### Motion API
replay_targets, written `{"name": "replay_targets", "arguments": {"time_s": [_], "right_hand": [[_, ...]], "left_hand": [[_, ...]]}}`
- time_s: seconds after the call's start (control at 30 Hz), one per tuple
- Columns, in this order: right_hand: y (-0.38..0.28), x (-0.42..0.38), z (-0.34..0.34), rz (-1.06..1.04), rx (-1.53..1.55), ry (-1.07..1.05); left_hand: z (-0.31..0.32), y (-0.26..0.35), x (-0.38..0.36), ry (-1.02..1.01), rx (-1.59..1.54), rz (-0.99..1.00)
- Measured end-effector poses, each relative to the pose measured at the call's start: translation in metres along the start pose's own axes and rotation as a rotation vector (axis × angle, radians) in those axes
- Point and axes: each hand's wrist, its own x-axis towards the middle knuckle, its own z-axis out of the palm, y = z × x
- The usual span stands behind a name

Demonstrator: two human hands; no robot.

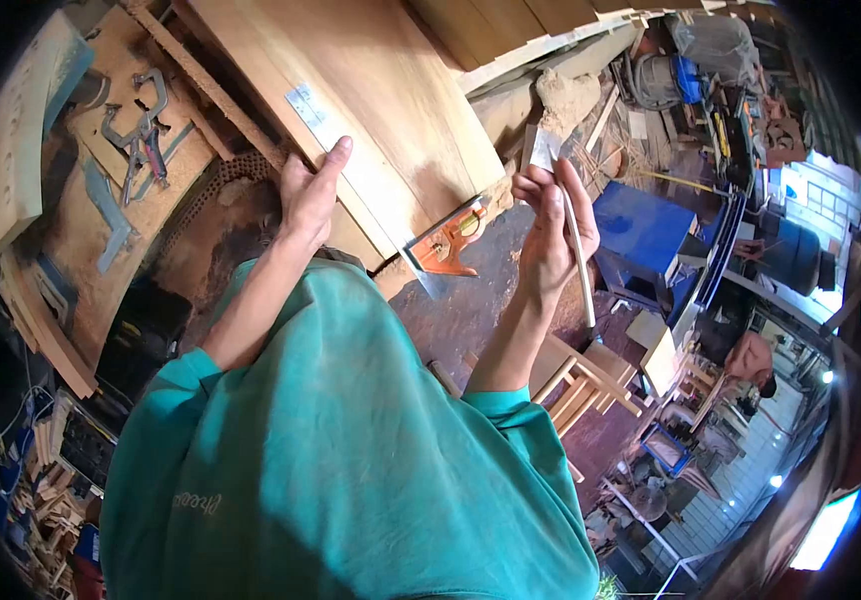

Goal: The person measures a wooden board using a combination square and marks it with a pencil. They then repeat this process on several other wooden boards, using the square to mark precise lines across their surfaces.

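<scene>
Before you are one broad rectangular wooden board [401, 130] and, at its near end, one orange-headed metal square [441, 247]. Your left hand [309, 200] clasps the board's edge; your right hand's [549, 230] fingers pinch one slim, pale stick [584, 272]. The board is pale brown, streaky-grained.

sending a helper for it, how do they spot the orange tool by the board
Find the large wooden board before the green shirt. At its near end, between the left hand and right hand, sits the orange tool. Its bright orange body stands out against the board's pale wood.

Teal shirt [351, 430], elbow-length sleeves [507, 403], pale lettering [198, 503]
</scene>
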Motion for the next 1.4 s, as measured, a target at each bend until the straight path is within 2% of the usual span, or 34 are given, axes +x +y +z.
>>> {"name": "replay_targets", "arguments": {"time_s": [0.13, 0.27, 0.43, 0.53, 0.6, 0.83, 1.0, 1.07, 1.17, 1.27, 1.3, 1.33, 1.4], "right_hand": [[-0.002, 0.014, 0.01, 0.089, 0.057, 0.006], [-0.005, 0.03, 0.021, 0.003, -0.049, 0.015], [-0.012, 0.033, 0.028, 0.141, -0.149, -0.011], [-0.008, 0.029, 0.022, 0.148, -0.176, 0.028], [-0.002, 0.026, 0.012, 0.097, -0.241, -0.025], [0.002, 0.013, 0.0, 0.076, -0.262, 0.108], [0.003, 0.017, 0.012, 0.149, -0.285, 0.11], [0.0, 0.024, 0.027, 0.158, -0.214, 0.088], [-0.007, 0.043, 0.059, 0.136, -0.237, -0.041], [0.006, 0.06, 0.087, -0.008, -0.298, -0.135], [0.001, 0.064, 0.099, 0.065, -0.236, -0.15], [0.008, 0.068, 0.11, -0.049, -0.267, -0.17], [0.019, 0.071, 0.128, 0.015, -0.376, -0.377]], "left_hand": [[-0.002, -0.001, 0.002, -0.007, 0.067, -0.011], [-0.005, -0.003, 0.004, -0.044, 0.039, -0.013], [-0.002, 0.001, 0.002, -0.07, 0.049, -0.062], [0.0, 0.006, -0.001, -0.082, 0.055, -0.129], [0.0, 0.007, -0.001, -0.103, 0.013, -0.138], [-0.001, 0.007, -0.002, -0.177, 0.053, -0.163], [-0.001, 0.006, -0.003, -0.16, 0.067, -0.155], [-0.005, 0.007, 0.0, -0.165, 0.085, -0.188], [-0.009, 0.005, 0.001, -0.18, 0.018, -0.137], [-0.011, 0.001, 0.003, -0.194, -0.001, -0.173], [-0.01, 0.002, -0.001, -0.188, -0.009, -0.183], [-0.006, 0.004, 0.001, -0.169, -0.028, -0.166], [-0.002, 0.006, -0.002, -0.095, -0.049, -0.154]]}}
